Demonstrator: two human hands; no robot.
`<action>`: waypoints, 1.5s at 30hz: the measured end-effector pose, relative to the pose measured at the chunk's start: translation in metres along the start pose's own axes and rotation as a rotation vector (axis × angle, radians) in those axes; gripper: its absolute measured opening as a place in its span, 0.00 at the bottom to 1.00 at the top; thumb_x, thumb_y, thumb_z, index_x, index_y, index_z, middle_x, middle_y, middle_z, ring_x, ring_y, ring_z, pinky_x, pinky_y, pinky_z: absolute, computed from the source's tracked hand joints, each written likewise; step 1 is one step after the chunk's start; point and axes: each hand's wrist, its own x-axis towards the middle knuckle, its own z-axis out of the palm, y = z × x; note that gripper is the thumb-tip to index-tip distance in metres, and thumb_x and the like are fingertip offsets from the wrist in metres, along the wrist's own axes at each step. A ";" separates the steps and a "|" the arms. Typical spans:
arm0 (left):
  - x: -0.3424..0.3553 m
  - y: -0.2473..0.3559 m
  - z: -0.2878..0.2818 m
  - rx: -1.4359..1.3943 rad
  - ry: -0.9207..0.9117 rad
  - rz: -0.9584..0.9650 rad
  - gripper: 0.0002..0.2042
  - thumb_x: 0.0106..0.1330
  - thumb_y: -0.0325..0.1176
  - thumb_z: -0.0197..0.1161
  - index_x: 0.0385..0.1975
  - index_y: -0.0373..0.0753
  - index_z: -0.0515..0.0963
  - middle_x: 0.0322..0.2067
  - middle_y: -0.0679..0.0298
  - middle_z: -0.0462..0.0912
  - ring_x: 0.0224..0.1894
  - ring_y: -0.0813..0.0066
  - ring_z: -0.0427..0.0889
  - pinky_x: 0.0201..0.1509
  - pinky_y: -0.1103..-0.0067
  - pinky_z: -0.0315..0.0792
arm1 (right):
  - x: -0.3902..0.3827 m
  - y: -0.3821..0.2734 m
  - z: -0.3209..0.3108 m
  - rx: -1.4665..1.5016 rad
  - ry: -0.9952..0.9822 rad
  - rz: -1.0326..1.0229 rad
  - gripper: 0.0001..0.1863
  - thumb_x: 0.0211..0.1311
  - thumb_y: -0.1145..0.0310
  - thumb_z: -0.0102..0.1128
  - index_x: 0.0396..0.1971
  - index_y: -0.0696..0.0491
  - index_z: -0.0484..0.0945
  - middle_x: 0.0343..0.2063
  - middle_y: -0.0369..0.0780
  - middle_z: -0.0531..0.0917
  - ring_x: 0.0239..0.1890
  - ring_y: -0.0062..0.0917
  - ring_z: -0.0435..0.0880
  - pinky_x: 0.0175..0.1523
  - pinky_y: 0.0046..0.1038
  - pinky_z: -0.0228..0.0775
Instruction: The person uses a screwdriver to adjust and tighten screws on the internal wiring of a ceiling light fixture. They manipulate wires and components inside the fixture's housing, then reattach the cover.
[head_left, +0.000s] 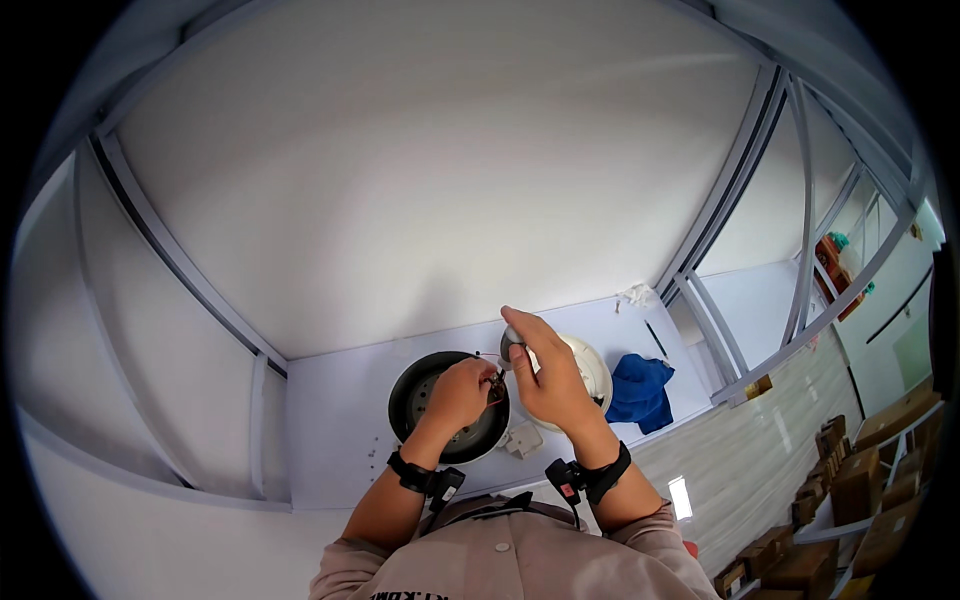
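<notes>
Bench: white tabletop (330, 440), walled behind and on the left; bare surface left of the work, front edge just under the wrists.
Left hand (460, 392): fingers curled shut, pinching thin wires over the dark round housing (420, 395), a shallow black bowl.
Right hand (548, 375): fingers closed round a small grey cylindrical part (512, 345), above the white round fixture (595, 370).
Nearby: crumpled blue cloth (640, 392) just right; small pale boxy block (522, 440) at the housing's front rim.
</notes>
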 end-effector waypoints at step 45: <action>0.004 0.009 0.017 0.281 0.057 0.242 0.04 0.60 0.32 0.68 0.32 0.42 0.84 0.27 0.63 0.88 0.34 0.59 0.86 0.42 0.64 0.75 | -0.019 0.002 -0.011 -0.036 0.068 0.017 0.31 0.65 0.75 0.70 0.69 0.53 0.75 0.53 0.49 0.84 0.53 0.46 0.86 0.59 0.36 0.78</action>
